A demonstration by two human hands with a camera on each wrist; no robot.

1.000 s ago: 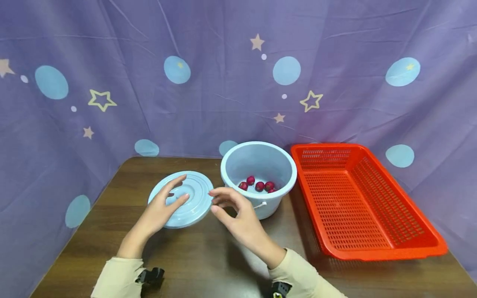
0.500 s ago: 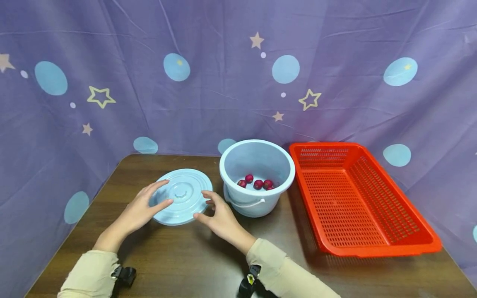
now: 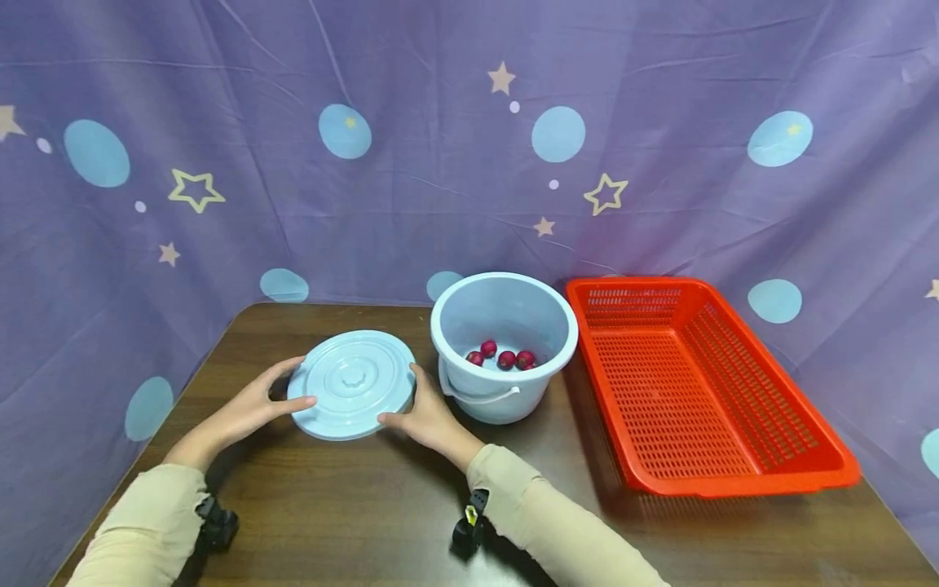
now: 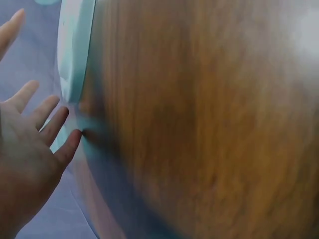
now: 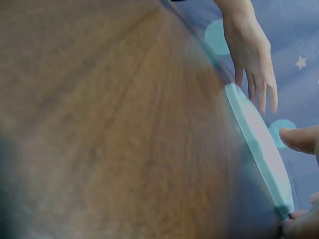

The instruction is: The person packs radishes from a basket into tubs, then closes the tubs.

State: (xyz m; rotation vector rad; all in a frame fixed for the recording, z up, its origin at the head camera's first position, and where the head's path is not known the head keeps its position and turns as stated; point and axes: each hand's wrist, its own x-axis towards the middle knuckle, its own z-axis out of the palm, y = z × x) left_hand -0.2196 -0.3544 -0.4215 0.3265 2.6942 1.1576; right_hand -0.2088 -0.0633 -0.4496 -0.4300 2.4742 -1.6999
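A pale blue round lid (image 3: pixel 354 385) with a small raised knob lies on the wooden table at the left. My left hand (image 3: pixel 249 410) is at its left side, fingers spread and thumb reaching over the front left of the rim. At the opposite side, my right hand (image 3: pixel 431 417) has its fingertips at the lid's right edge. In the right wrist view the right thumb (image 5: pixel 299 140) stands apart from the lid. Just right of that hand stands a pale blue bucket (image 3: pixel 487 408), uncovered, with several small dark-red round fruits (image 3: pixel 506 359) on its bottom.
A red perforated plastic basket (image 3: pixel 734 487) sits on the right of the table (image 3: pixel 330 514), close beside the bucket. The bucket's white handle (image 3: pixel 480 399) hangs down its front. A purple curtain (image 3: pixel 411 163) with stars and circles hangs behind the table.
Both hands have moved left and lower, spreading apart from above the lid to its two sides. Lid, bucket and basket keep their places, while the head view has shifted slightly.
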